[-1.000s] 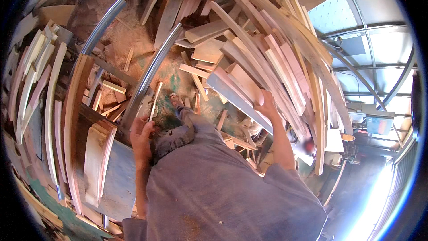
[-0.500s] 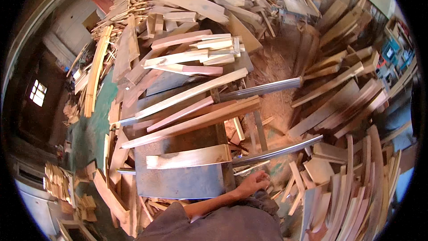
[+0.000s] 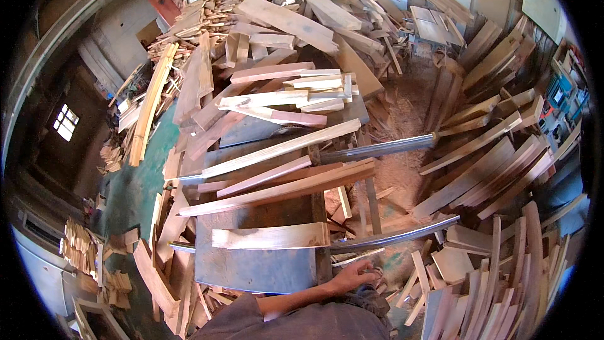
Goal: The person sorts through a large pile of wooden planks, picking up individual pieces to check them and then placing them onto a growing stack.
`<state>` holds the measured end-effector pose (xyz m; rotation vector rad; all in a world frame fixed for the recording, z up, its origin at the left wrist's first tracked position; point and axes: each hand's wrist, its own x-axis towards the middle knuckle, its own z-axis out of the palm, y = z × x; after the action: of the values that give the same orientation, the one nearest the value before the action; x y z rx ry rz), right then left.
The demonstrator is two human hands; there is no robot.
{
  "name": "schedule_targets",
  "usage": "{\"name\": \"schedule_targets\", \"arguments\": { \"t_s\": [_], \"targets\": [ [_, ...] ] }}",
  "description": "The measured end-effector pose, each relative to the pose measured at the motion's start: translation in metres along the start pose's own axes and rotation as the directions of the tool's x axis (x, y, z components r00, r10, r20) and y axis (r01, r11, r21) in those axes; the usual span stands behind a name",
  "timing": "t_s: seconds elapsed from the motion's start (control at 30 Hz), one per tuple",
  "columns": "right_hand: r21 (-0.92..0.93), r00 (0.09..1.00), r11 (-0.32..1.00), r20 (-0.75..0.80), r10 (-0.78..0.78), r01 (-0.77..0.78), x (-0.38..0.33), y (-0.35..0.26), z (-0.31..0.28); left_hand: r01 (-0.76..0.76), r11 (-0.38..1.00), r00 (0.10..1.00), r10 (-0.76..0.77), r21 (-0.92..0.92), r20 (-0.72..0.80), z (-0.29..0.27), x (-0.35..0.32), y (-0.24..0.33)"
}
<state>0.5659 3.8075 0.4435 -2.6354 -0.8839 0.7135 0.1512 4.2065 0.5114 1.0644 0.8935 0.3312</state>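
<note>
My left forearm reaches across the bottom, and my left hand [image 3: 353, 278] is at the front right corner of a grey metal machine table [image 3: 258, 271]. Its fingers are curled in over a dark, cloth-like bundle [image 3: 372, 301]; what they grip, if anything, I cannot make out. My right hand does not show. On the table's near part lies a short pale board [image 3: 270, 237], a little beyond my left arm. Farther back, a long brown board [image 3: 283, 187], a narrow pinkish strip [image 3: 264, 176] and a long pale strip [image 3: 283, 148] lie slantwise across it.
Metal rails [image 3: 396, 234] stick out to the table's right. Curved boards [image 3: 503, 283] stand packed at the lower right. A large heap of offcuts [image 3: 289, 22] rises behind, sawdust [image 3: 402, 113] covers the floor, and long yellow strips [image 3: 154, 104] lean at the left.
The whole view has shifted slightly, so the scene sits a little lower and more to the right. My left hand stays at the table's corner, and the boards keep their places.
</note>
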Motion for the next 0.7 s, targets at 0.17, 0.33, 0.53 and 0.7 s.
{"name": "schedule_targets", "arguments": {
  "t_s": [0.17, 0.33, 0.53, 0.7],
  "targets": [
    [-0.043, 0.999, 0.998, -0.031, 0.044, -0.045, -0.006, -0.029, -0.005, 0.012, 1.0, 1.0, -0.012, 0.006, -0.025, -0.003, 0.008, -0.017],
    [-0.069, 0.991, 0.989, 0.026, 0.133, -0.131, -0.007, -0.052, -0.022, 0.01, 1.0, 1.0, -0.01, -0.005, -0.013, 0.001, 0.008, -0.019],
    [-0.164, 0.993, 0.984, -0.083, -0.087, 0.073, 0.006, 0.047, 0.028, 0.065, 0.994, 0.996, -0.069, 0.089, 0.049, 0.006, 0.001, 0.014],
    [-0.144, 0.991, 0.988, -0.118, -0.065, 0.047, 0.014, 0.002, 0.01, 0.06, 0.992, 0.998, -0.061, 0.109, 0.011, 0.007, 0.007, -0.008]
  ]
}}
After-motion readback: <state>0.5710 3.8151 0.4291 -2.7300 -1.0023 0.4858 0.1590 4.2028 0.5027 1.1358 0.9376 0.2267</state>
